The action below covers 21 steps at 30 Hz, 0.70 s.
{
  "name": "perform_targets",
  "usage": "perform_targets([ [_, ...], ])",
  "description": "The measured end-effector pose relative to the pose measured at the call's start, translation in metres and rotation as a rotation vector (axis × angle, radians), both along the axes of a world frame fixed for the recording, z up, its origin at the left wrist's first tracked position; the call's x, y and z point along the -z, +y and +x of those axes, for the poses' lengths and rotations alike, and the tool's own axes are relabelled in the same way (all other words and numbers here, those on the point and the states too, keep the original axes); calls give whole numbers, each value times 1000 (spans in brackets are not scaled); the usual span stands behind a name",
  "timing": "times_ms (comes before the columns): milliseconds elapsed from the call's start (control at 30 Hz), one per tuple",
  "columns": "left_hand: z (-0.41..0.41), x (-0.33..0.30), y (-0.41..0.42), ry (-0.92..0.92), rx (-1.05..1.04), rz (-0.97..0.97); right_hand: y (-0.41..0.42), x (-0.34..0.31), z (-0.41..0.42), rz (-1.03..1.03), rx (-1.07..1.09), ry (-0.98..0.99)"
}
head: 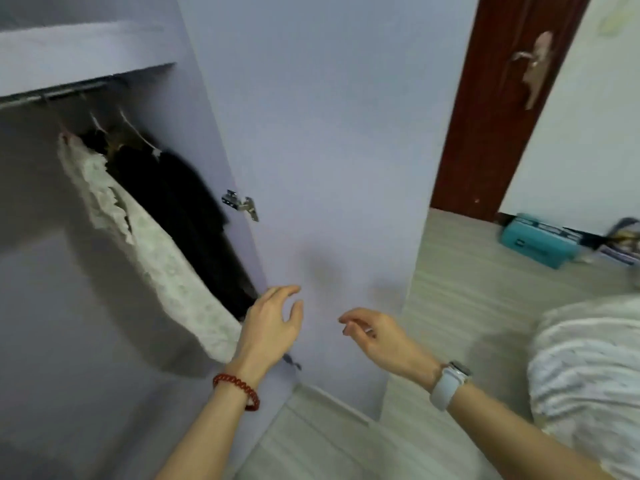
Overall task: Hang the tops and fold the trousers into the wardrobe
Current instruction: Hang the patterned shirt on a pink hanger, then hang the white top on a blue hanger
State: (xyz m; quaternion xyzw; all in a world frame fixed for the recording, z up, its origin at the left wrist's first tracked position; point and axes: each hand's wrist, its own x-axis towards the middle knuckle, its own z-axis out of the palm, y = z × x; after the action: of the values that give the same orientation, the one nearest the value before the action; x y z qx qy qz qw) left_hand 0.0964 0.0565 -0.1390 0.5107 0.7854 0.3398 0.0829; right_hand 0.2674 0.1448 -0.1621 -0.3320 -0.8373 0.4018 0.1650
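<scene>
So the wardrobe (104,306) took up the whole left half of the view, and its pale lilac door (329,168) was swung wide open toward the camera, which made sense since nothing could get hung with it shut. The floor (467,271) to the right was light wood-look planks, with a dark red room door (491,116) behind. A teal box (535,242) sat on the floor near the wall, out of the way.

Up inside the wardrobe a rail (52,95) ran under the shelf, and the tops were on it already: a white lace top (156,265) hanging long and slanted in the wide-angle view, and just behind it, touching, some dark tops (180,209) bunched against the hinge side. Packed to one end like that, they probably left free rail for more. No trousers were in view, so that half of the job looked not yet done, or was somewhere off-camera.

The person's left hand (273,323), red bead bracelet (239,389) on the wrist, was near the hem of the lace top, fingers (287,292) spread apart and holding nothing. The right hand (374,336), with a white watch (450,384), hung in front of the door, fingers loosely curled and also empty. Whether either hand touched the door couldn't be told. A patterned bit of the person's own clothing (588,358) filled the right corner.
</scene>
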Motion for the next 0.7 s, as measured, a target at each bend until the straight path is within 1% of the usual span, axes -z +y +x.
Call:
perform_targets([
  [133, 86, 27, 40, -4, 315, -102, 12, 12, 102, -63, 183, -116],
  [233, 162, 34, 81, -15, 548, -162, 20, 15, 186, -85, 371, -141],
  [300, 212, 33, 112, -34, 647, -181, 24, 14, 237, -102, 492, -146],
  [467, 364, 28, 189, -52, 869, -137, 33, 5, 375, -111, 819, -112],
  [533, 442, 28, 210, -82, 992, -134, 34, 4, 440, -100, 964, -116],
  [633, 524, 25, 233, -132, 1107, -191, 40, 7, 510, -103, 1149, -91],
  [700, 567, 25, 249, -127, 1175, -195, 44, 8, 546, -110, 1241, -80],
])
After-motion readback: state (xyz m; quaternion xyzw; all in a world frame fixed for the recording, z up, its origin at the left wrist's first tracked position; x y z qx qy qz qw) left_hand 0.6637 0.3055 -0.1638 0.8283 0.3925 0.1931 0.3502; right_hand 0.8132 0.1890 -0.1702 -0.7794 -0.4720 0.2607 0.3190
